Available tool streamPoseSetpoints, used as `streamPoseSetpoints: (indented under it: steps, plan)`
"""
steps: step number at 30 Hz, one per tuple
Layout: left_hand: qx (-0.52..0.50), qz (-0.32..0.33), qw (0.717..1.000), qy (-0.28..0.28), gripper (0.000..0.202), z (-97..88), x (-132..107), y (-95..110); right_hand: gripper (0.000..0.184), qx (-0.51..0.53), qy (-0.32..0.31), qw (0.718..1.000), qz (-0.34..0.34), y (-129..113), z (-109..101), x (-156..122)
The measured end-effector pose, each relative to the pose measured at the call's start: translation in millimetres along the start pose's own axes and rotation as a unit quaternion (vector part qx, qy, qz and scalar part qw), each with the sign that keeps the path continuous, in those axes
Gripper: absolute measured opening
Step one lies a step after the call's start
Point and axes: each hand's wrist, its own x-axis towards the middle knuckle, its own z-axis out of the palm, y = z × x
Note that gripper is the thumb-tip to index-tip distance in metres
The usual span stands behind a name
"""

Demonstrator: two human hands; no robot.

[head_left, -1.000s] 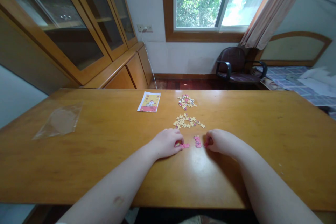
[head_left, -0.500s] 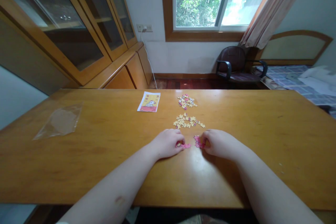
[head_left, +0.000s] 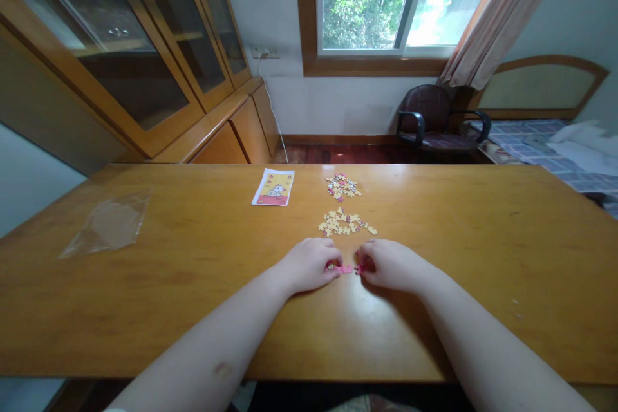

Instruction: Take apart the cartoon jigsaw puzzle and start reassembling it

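My left hand (head_left: 309, 264) rests on the wooden table (head_left: 193, 283), fingers curled on a small pink joined bit of puzzle (head_left: 344, 268). Close beside it, my right hand (head_left: 389, 265) has its fingers closed over another pink puzzle piece (head_left: 359, 268), which touches the left one. Just beyond my hands lies a loose heap of yellow puzzle pieces (head_left: 345, 223). A second heap of mixed pieces (head_left: 342, 186) sits farther back.
A picture card (head_left: 273, 187) lies at the back, left of the heaps. A clear plastic bag (head_left: 109, 223) lies at the far left of the table. Glass-door cabinets stand left, a dark armchair (head_left: 434, 119) and a bed behind the table.
My right hand has slid left over the pink piece and brought it against the bit under my left hand. The left hand has barely moved.
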Motion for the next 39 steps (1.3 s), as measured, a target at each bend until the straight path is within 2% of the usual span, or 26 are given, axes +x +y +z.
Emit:
streamPoseSetpoints:
  steps: [7,21,39]
  plan:
    - [0.003,0.008,1.000,0.005,0.016,2.2,0,-3,0.016,-0.004,0.020,1.000,-0.023,4,9,5]
    - [-0.002,0.006,1.000,0.002,0.017,2.4,0,-3,0.013,0.024,0.036,0.999,-0.027,6,2,3]
    - [0.009,0.007,1.000,0.006,0.017,4.8,0,-4,0.013,0.019,0.050,0.998,-0.040,6,12,6]
